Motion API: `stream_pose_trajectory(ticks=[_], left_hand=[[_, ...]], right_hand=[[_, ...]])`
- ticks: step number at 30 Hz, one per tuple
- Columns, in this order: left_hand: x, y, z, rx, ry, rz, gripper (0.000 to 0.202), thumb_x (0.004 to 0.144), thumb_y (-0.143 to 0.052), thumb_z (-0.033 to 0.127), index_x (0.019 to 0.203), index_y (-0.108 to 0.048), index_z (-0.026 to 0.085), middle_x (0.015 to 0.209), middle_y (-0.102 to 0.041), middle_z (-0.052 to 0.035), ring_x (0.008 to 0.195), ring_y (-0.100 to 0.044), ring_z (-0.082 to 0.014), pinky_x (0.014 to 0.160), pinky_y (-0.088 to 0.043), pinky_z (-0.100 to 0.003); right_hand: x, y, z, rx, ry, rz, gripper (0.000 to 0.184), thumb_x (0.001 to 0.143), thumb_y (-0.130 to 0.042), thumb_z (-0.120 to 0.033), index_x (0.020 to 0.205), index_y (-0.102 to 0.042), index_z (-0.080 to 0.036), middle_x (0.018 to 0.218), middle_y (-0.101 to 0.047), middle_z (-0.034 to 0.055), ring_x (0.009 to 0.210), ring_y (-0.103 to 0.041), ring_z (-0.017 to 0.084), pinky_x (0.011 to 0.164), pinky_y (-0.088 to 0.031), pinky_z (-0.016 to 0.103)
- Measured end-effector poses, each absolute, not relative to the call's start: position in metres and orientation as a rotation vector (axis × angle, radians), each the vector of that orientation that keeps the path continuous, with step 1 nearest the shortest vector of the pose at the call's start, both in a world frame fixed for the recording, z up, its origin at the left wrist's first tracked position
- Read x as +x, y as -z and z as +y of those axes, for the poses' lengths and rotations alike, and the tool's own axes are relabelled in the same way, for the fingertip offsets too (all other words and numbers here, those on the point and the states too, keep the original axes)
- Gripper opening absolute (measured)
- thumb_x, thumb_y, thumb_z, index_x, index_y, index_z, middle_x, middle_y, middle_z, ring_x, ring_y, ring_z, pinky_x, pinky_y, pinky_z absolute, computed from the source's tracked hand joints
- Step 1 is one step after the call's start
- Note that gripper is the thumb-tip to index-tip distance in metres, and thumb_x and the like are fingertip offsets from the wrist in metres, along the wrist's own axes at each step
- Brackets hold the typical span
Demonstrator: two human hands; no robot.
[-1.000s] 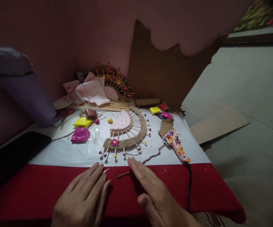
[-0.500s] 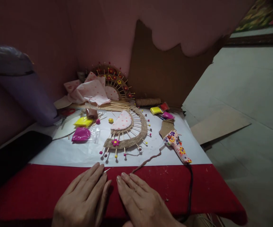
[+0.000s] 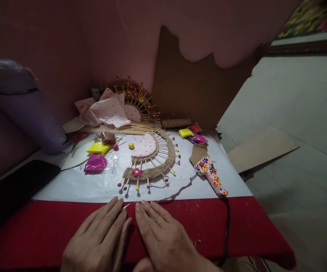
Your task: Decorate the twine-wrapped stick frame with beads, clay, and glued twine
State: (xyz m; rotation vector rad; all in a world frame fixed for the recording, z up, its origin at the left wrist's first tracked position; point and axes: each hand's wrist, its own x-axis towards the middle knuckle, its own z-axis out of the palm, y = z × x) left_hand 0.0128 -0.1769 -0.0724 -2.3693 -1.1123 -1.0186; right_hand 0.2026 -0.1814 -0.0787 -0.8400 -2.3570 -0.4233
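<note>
My left hand [image 3: 99, 234] rests on the red cloth, fingers stretched together, with a thin pale pointed stick [image 3: 127, 206] poking out between them. Beside it lies my right hand [image 3: 163, 236], flat with fingers extended, its fingertips over the near end of a thin brown strand [image 3: 177, 194]. Whether the strand is clay or cord, I cannot tell. Just beyond both hands is a half-ring craft piece [image 3: 167, 162] wrapped in brown twine, with radiating sticks tipped by coloured balls. It carries a pink clay flower [image 3: 136, 172] and a dotted fabric half-circle [image 3: 145, 146].
A flower-patterned glue gun [image 3: 211, 175] with a black cord lies right. Packets of yellow clay [image 3: 98, 148] and magenta clay [image 3: 95, 163] sit left, near a black phone-like slab [image 3: 19, 189]. Behind are a twine roll [image 3: 176, 123], cardboard [image 3: 186, 83] and a similar decorated half-ring [image 3: 148, 102].
My right hand has slid slightly left and forward, closer to my left hand, and the strand's near part has shifted. My left hand stays nearly in place. The view has shifted slightly.
</note>
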Motion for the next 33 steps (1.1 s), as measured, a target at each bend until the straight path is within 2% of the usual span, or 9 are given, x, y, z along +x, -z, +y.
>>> stream_pose_trajectory(ticks=[5, 8, 12, 16, 21, 27, 33], left_hand=[[0.014, 0.073, -0.178, -2.362, 1.036, -1.133, 0.016, 0.082, -0.056, 0.009, 0.094, -0.067, 0.009, 0.107, -0.069, -0.0146, 0.103, -0.061, -0.0285, 0.085, -0.046, -0.041], [0.016, 0.072, -0.179, -2.347, 1.048, -1.155, 0.017, 0.081, -0.058, 0.009, 0.095, -0.067, 0.01, 0.107, -0.069, -0.0142, 0.103, -0.062, -0.0286, 0.084, -0.047, -0.041], [0.017, 0.072, -0.179, -2.346, 1.056, -1.184, 0.018, 0.08, -0.06, 0.01, 0.095, -0.068, 0.012, 0.106, -0.069, -0.0118, 0.103, -0.062, -0.0277, 0.085, -0.047, -0.041], [0.016, 0.073, -0.18, -2.346, 1.049, -1.184, 0.018, 0.081, -0.058, 0.01, 0.095, -0.068, 0.011, 0.106, -0.069, -0.0128, 0.103, -0.062, -0.0288, 0.085, -0.047, -0.042], [0.015, 0.073, -0.18, -2.349, 1.06, -1.175, 0.017, 0.081, -0.058, 0.009, 0.094, -0.068, 0.011, 0.107, -0.069, -0.0129, 0.103, -0.062, -0.029, 0.085, -0.047, -0.041], [0.017, 0.07, -0.178, -2.336, 1.056, -1.165, 0.016, 0.082, -0.057, 0.01, 0.093, -0.068, 0.011, 0.104, -0.07, -0.0122, 0.101, -0.063, -0.0282, 0.084, -0.047, -0.04], [0.014, 0.072, -0.178, -2.344, 1.002, -1.152, 0.017, 0.081, -0.057, 0.011, 0.094, -0.067, 0.011, 0.107, -0.069, -0.0129, 0.103, -0.062, -0.028, 0.084, -0.047, -0.04]], right_hand=[[0.208, 0.079, -0.184, -0.802, 0.433, -2.355, 0.064, 0.093, -0.028, -0.053, 0.118, -0.056, -0.001, 0.12, -0.063, 0.0141, 0.125, -0.046, 0.022, 0.106, -0.038, 0.034], [0.22, 0.06, -0.189, -0.836, 0.283, -2.409, 0.061, 0.096, -0.022, -0.047, 0.123, -0.05, 0.0, 0.122, -0.061, 0.0137, 0.126, -0.045, 0.019, 0.105, -0.038, 0.031], [0.229, 0.038, -0.189, -1.031, 0.189, -2.369, 0.056, 0.098, -0.014, -0.037, 0.132, -0.038, 0.001, 0.128, -0.055, 0.0184, 0.13, -0.039, 0.02, 0.104, -0.041, 0.035], [0.224, 0.049, -0.186, -0.922, 0.296, -2.458, 0.06, 0.095, -0.026, -0.046, 0.125, -0.048, 0.002, 0.126, -0.058, 0.0157, 0.13, -0.038, 0.028, 0.1, -0.045, 0.042], [0.221, 0.066, -0.189, -0.833, 0.477, -2.513, 0.056, 0.09, -0.045, -0.047, 0.117, -0.056, 0.0, 0.121, -0.062, 0.0137, 0.125, -0.044, 0.031, 0.097, -0.049, 0.041], [0.215, 0.064, -0.185, -0.91, 0.387, -2.484, 0.064, 0.09, -0.039, -0.05, 0.122, -0.051, 0.004, 0.122, -0.06, 0.0194, 0.13, -0.037, 0.033, 0.099, -0.046, 0.046], [0.216, 0.077, -0.189, -0.871, 0.486, -2.307, 0.061, 0.09, -0.036, -0.053, 0.112, -0.059, -0.001, 0.112, -0.066, 0.0153, 0.13, -0.038, 0.031, 0.101, -0.045, 0.042]])
